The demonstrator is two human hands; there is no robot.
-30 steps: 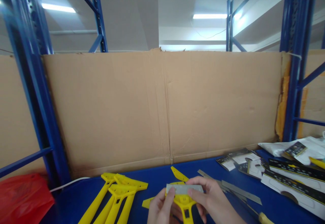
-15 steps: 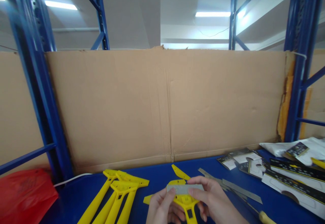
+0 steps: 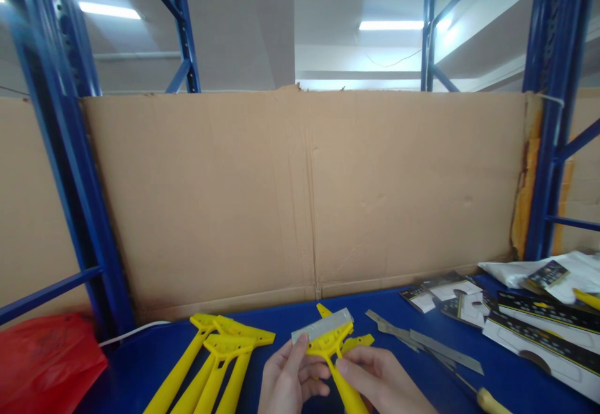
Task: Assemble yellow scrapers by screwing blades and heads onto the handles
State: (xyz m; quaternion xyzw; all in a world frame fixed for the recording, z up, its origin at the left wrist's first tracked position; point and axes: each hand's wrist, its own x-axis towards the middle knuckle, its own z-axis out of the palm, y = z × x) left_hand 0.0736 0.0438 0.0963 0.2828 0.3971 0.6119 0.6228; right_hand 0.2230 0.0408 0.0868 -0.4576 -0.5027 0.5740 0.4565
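Observation:
A yellow scraper handle (image 3: 344, 389) is held between my two hands, with a grey metal blade (image 3: 323, 325) lying tilted across its wide head. My left hand (image 3: 291, 376) is closed, its thumb pressing the blade's left end and the head. The fingers of my right hand (image 3: 375, 376) pinch the handle just below the head. Behind the held piece, another yellow part (image 3: 359, 341) shows partly. Several yellow handles (image 3: 225, 354) lie to the left of my hands.
Grey blades (image 3: 445, 351) and a tool with a pale handle (image 3: 490, 401) lie on the blue surface (image 3: 262, 319) at right. Beyond them are black-and-white cards (image 3: 544, 351) and a white bag (image 3: 510, 273). A red bag (image 3: 51, 364) sits far left; cardboard (image 3: 210, 201) stands behind.
The held handle and blade have tilted, the blade's right end now higher. My right hand has moved off the blade and down to the handle's neck.

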